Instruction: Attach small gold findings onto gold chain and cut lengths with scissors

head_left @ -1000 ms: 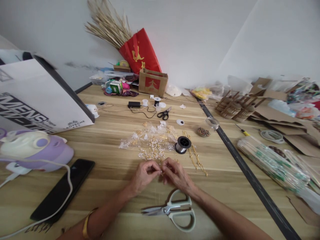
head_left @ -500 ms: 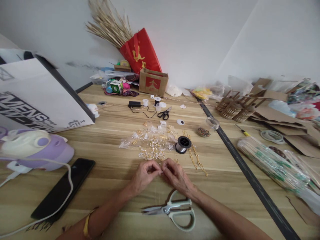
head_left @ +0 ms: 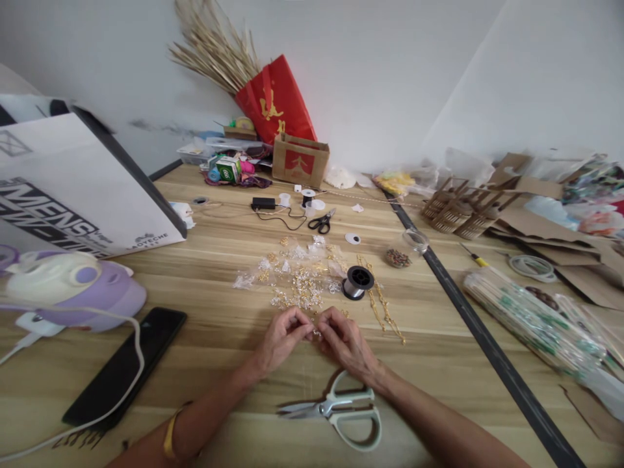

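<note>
Thumb and fingers of my left hand (head_left: 284,339) are pinched together, close to those of my right hand (head_left: 345,341), also in a pinch. Small shiny beads (head_left: 316,333) show between the two sets of fingertips; any thread through them is too fine to make out. Just beyond lies a spread of clear and gold beads (head_left: 305,289) with small plastic bags. A black spool of fine wire or line (head_left: 358,282) stands to its right, beside a gold beaded chain (head_left: 383,309). Pale-handled scissors (head_left: 336,408) lie below my hands, partly under my right wrist.
At left are a black phone (head_left: 129,364), a purple and white device (head_left: 78,289) with a cable, and a big white box (head_left: 88,188). Black scissors (head_left: 322,221) and a cup of brown beads (head_left: 398,257) lie farther back. Wrapped sticks (head_left: 531,318) are at right.
Both hands stay pinched near the same spot, with slight finger movement. The shiny beads between the fingertips show more plainly now. The rest of the table looks the same.
</note>
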Demonstrator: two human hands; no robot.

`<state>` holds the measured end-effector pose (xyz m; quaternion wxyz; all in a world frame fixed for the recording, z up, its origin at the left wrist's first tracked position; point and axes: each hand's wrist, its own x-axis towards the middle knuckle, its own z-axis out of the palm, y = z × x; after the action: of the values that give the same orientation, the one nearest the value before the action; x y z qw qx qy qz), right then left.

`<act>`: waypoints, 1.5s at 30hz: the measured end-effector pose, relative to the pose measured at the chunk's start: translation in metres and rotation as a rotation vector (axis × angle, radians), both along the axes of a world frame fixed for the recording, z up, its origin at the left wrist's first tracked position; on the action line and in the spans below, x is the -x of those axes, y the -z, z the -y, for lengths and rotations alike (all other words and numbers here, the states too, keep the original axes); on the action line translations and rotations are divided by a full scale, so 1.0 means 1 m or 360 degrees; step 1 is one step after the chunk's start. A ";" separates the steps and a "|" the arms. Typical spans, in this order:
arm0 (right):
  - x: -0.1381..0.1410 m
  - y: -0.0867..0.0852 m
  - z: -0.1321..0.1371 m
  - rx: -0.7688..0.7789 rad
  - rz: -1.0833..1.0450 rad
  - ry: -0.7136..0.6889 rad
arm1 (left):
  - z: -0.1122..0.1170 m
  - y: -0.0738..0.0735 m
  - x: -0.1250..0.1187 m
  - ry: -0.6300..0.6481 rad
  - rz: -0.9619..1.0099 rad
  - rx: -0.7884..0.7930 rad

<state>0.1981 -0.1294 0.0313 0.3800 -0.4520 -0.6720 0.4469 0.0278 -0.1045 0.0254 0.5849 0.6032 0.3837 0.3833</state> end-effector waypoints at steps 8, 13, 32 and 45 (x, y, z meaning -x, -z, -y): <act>-0.001 0.001 -0.001 -0.0048 0.0069 -0.0018 | -0.001 0.003 0.000 -0.0054 -0.0009 0.0009; -0.003 0.001 -0.001 -0.0099 0.0116 -0.0048 | -0.001 0.003 -0.001 -0.0093 0.0006 0.0066; -0.003 0.009 -0.004 0.0119 -0.0163 -0.0041 | -0.006 0.000 0.002 -0.0088 0.0199 0.0282; -0.003 0.009 -0.005 0.0214 -0.0258 -0.0053 | -0.005 -0.003 0.002 0.0130 0.0189 0.0347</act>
<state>0.2013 -0.1245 0.0220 0.3944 -0.4276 -0.6150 0.5324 0.0257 -0.0992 0.0282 0.6837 0.5274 0.3630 0.3502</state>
